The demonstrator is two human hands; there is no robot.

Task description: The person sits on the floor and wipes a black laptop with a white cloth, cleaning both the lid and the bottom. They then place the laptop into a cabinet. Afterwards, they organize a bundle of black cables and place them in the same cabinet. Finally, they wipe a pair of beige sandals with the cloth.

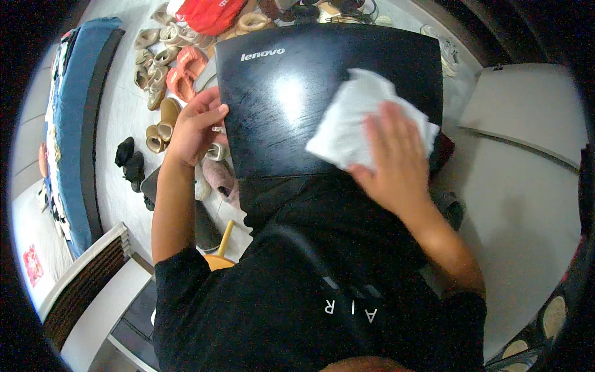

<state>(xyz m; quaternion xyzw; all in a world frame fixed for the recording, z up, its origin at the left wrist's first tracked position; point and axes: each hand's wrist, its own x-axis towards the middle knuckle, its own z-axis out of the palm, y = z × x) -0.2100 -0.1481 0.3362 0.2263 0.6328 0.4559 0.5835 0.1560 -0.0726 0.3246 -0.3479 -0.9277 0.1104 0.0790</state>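
A closed black Lenovo laptop (269,139) lies across my lap, its lid facing up. Fine streaks show on the lid around a bright patch of reflected light. My left hand (197,123) grips the laptop's left edge, the thumb on top at the rim and the fingers partly hidden beneath. Flat on the right half of the lid is a folded white cloth or wipe (346,116). My right hand (395,149) presses down on that cloth with spread fingers, slightly blurred.
Several pairs of shoes (162,56) cover the floor beyond and left of the laptop. A red bag (211,16) lies at the top. At far left stands a bed with a blue side (88,93). A pale cabinet or panel (516,186) is close on my right. A yellow stool (221,260) shows below my left arm.
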